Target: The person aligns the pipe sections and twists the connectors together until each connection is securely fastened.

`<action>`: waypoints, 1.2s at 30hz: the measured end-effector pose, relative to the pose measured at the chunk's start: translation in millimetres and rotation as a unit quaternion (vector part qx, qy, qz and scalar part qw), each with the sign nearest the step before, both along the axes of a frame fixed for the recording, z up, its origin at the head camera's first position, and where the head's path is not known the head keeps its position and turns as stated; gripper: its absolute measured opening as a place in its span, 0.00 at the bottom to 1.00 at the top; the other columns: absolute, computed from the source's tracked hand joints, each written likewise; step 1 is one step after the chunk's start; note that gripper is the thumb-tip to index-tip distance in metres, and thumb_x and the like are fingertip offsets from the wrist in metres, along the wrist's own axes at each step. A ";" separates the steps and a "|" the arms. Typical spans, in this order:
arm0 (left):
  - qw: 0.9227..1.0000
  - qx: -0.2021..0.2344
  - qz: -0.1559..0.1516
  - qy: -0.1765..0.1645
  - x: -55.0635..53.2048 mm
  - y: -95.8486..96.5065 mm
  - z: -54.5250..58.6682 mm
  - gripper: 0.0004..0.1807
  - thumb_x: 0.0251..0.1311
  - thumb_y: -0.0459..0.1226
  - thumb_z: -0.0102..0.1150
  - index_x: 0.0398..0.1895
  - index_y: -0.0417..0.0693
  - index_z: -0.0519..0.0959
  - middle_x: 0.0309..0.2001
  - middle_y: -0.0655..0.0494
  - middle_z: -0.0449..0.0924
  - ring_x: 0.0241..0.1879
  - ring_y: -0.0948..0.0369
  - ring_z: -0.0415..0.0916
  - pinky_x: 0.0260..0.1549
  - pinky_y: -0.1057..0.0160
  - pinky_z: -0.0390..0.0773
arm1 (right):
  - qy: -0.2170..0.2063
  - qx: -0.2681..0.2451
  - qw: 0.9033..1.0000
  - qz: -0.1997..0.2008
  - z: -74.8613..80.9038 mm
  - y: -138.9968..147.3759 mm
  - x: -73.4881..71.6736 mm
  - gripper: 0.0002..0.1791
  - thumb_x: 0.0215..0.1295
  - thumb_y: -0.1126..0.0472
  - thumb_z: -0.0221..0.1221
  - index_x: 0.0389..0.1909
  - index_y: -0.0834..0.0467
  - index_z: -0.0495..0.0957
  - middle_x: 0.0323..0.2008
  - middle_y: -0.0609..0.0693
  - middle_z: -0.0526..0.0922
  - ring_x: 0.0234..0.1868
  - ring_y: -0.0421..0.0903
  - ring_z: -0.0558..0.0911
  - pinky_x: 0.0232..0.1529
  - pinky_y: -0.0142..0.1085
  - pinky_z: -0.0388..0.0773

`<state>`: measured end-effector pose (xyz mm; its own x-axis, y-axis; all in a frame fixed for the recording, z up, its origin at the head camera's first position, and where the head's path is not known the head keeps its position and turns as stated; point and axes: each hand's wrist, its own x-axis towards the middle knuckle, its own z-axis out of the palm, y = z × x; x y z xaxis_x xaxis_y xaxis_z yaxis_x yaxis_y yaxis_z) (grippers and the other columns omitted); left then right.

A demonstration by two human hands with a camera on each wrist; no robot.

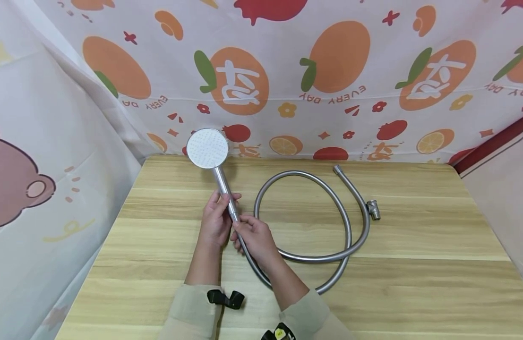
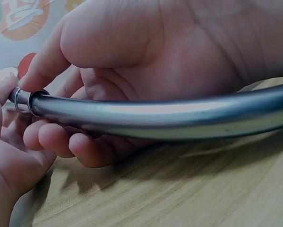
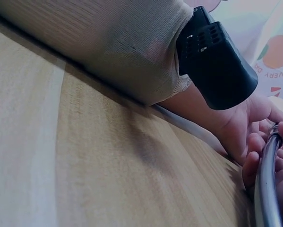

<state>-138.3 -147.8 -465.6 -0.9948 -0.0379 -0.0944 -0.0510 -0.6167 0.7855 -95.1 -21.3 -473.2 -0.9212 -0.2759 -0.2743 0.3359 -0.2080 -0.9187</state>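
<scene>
Hands meet at the joint above the worktop [image 1: 414, 283]: my left hand [image 1: 214, 222] grips the shower head [image 1: 208, 148] by its handle, my right hand [image 1: 254, 238] pinches the hose [image 1: 325, 257] end against it. Coupling looks unfinished; the far valve [image 1: 373, 209] lies unattached.

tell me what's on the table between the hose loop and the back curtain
Nothing: in the head view the table is bare wood between the hose loop and the curtain. The hose's free end points into that stretch, short of the curtain.
</scene>
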 end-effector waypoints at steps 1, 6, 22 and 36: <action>1.000 -0.001 0.007 -0.002 -0.1 -0.3 0.1 0.09 0.72 0.37 0.50 0.52 0.52 0.75 0.34 0.56 0.85 0.31 0.63 0.75 0.29 0.72 0.74 | 0.004 0.005 1.000 0.001 0.5 0.2 0.3 0.17 0.68 0.55 0.60 0.55 0.55 0.78 0.26 0.54 0.82 0.19 0.42 0.77 0.19 0.30 0.75; 0.999 -0.019 0.042 -0.013 0.5 -1.3 -0.2 0.13 0.73 0.40 0.49 0.57 0.52 0.74 0.33 0.57 0.84 0.31 0.64 0.74 0.27 0.73 0.73 | 0.027 0.035 0.999 0.004 3.3 0.7 1.7 0.20 0.66 0.59 0.61 0.58 0.51 0.76 0.31 0.59 0.85 0.21 0.42 0.79 0.20 0.31 0.77; 0.991 0.044 0.119 -0.029 -5.6 -17.3 0.3 0.11 0.74 0.43 0.44 0.51 0.48 0.70 0.36 0.54 0.74 0.26 0.64 0.66 0.22 0.70 0.71 | 0.113 0.140 0.978 0.103 19.6 11.1 6.8 0.25 0.59 0.66 0.63 0.59 0.52 0.77 0.39 0.50 0.85 0.33 0.39 0.83 0.35 0.31 0.80; 0.982 0.030 0.176 -0.062 -9.0 -28.0 3.0 0.26 0.73 0.40 0.49 0.71 0.45 0.60 0.54 0.51 0.71 0.35 0.61 0.67 0.21 0.70 0.73 | 0.141 0.160 0.941 0.261 29.3 35.0 0.3 0.28 0.56 0.63 0.70 0.59 0.50 0.77 0.39 0.45 0.85 0.35 0.39 0.85 0.38 0.30 0.81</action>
